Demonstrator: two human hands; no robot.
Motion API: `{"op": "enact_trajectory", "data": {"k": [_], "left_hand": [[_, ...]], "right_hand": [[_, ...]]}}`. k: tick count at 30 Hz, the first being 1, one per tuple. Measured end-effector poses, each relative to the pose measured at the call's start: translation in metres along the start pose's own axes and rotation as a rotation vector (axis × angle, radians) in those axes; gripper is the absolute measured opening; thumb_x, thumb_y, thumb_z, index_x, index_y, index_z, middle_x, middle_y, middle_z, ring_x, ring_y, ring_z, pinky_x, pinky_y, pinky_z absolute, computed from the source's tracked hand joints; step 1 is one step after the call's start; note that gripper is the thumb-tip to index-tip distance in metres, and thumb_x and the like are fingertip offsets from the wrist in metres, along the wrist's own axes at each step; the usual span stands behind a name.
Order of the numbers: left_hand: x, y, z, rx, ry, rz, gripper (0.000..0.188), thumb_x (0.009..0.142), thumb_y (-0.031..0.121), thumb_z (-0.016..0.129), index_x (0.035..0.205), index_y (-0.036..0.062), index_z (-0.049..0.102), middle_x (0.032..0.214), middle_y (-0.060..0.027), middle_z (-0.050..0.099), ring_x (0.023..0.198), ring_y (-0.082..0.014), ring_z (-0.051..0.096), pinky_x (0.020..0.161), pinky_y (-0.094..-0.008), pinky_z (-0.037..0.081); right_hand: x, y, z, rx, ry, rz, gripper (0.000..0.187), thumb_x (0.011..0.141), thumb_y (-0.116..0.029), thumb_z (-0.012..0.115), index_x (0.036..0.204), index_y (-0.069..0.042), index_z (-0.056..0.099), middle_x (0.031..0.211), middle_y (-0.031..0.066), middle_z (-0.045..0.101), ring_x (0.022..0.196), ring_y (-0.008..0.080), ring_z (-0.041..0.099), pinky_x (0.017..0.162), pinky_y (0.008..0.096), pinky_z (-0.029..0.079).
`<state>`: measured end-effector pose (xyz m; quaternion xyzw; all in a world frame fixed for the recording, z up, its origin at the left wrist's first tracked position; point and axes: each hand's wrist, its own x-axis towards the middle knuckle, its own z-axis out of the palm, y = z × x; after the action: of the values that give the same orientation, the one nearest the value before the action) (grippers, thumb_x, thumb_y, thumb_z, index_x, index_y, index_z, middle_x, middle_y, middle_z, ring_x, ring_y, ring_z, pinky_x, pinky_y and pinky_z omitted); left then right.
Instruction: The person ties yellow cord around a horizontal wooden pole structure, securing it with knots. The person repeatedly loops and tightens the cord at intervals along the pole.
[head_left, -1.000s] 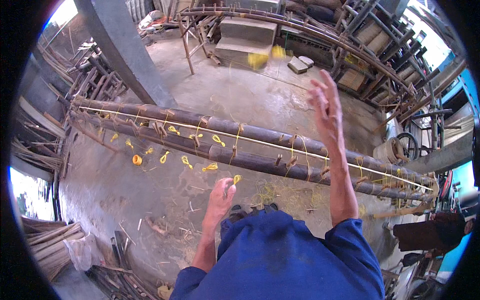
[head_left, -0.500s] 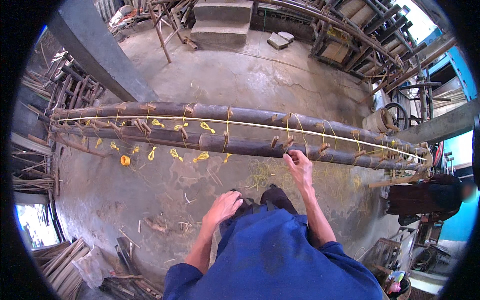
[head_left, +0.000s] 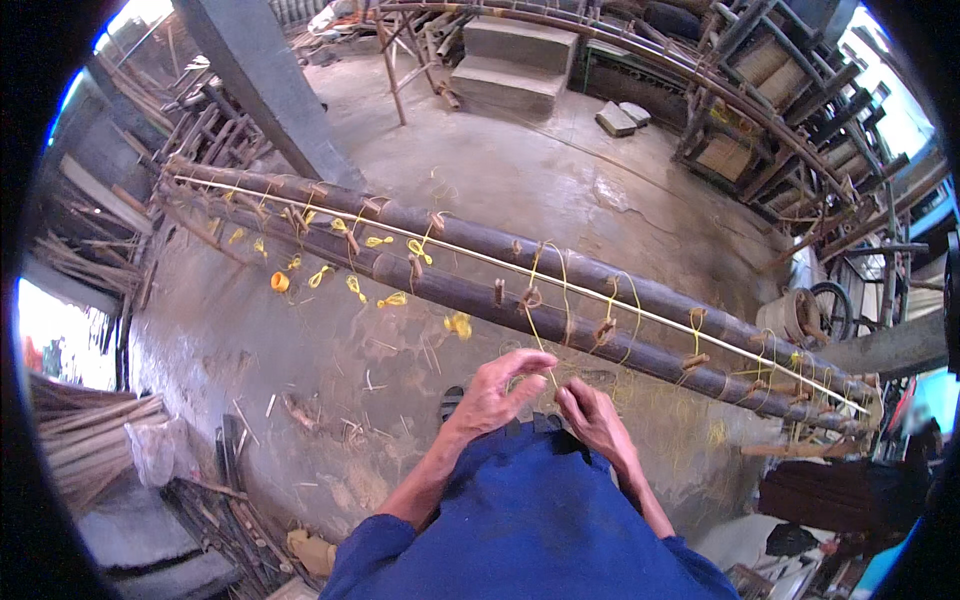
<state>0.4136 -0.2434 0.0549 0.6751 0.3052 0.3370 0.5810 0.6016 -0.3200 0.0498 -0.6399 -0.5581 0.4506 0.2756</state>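
Observation:
A yellow cord [head_left: 538, 335] runs taut from a wooden peg [head_left: 530, 298] on the near dark pole [head_left: 455, 290] down to my hands. My right hand [head_left: 592, 412] pinches this cord between thumb and fingers. Just beside it, my left hand [head_left: 500, 392] has its fingers and thumb curved around the cord, with a small gap between their tips. The far dark pole [head_left: 480, 232] lies alongside the near one, and a long pale strip [head_left: 470, 262] stretches between them. Tied yellow cord bundles [head_left: 393, 299] hang from pegs to the left.
An orange-yellow ring [head_left: 280, 282] shows below the poles' left part. A concrete pillar [head_left: 265, 85] rises behind the poles; concrete steps [head_left: 512, 70] stand at the back. Bamboo pieces [head_left: 95, 430] are stacked at left. A person in dark clothes [head_left: 830, 490] is at right.
My right hand has drawn back from the near pole with the yellow cord. My left hand has come up beside it onto the cord. The view has turned, tilting the poles down to the right.

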Motion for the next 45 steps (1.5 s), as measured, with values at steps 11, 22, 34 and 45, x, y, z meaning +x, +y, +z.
{"op": "enact_trajectory", "data": {"k": [11, 22, 34, 45], "left_hand": [[0.035, 0.098, 0.110, 0.063, -0.989, -0.301, 0.038, 0.098, 0.033, 0.048, 0.121, 0.0042, 0.058, 0.121, -0.0156, 0.061, 0.106, -0.0238, 0.060, 0.085, -0.0359, 0.049], [0.007, 0.094, 0.072, -0.234, -0.859, -0.318, 0.056, 0.099, 0.049, 0.033, 0.138, 0.0097, 0.046, 0.140, -0.0127, 0.047, 0.122, -0.0253, 0.052, 0.102, -0.0376, 0.043], [-0.007, 0.076, 0.023, -0.266, -0.953, -0.249, 0.058, 0.099, 0.046, 0.037, 0.145, 0.0108, 0.034, 0.146, -0.0136, 0.039, 0.136, -0.0240, 0.035, 0.110, -0.0399, 0.032], [-0.007, 0.036, -0.006, -0.336, -0.884, -0.072, 0.061, 0.099, 0.048, 0.036, 0.146, 0.0097, 0.030, 0.146, -0.0158, 0.036, 0.131, -0.0284, 0.041, 0.106, -0.0488, 0.035]], "right_hand": [[-0.055, -0.009, -0.154, 0.847, 0.263, -0.273, 0.024, 0.097, -0.025, 0.051, 0.086, -0.004, 0.056, 0.066, 0.0017, 0.049, 0.058, 0.0100, 0.044, 0.053, 0.0259, 0.037], [-0.033, -0.015, -0.108, 0.550, -0.009, -0.253, 0.028, 0.100, -0.027, 0.048, 0.082, -0.006, 0.056, 0.064, -0.0051, 0.046, 0.056, 0.0033, 0.039, 0.048, 0.0218, 0.032], [-0.031, -0.049, -0.055, 0.675, 0.036, -0.086, 0.026, 0.099, -0.031, 0.051, 0.089, -0.008, 0.059, 0.064, -0.0051, 0.046, 0.056, 0.0051, 0.042, 0.050, 0.0225, 0.034], [-0.015, -0.025, -0.026, 0.490, -0.044, -0.183, 0.026, 0.099, -0.027, 0.051, 0.085, -0.007, 0.059, 0.064, -0.0054, 0.048, 0.056, 0.0030, 0.040, 0.051, 0.0212, 0.033]]}}
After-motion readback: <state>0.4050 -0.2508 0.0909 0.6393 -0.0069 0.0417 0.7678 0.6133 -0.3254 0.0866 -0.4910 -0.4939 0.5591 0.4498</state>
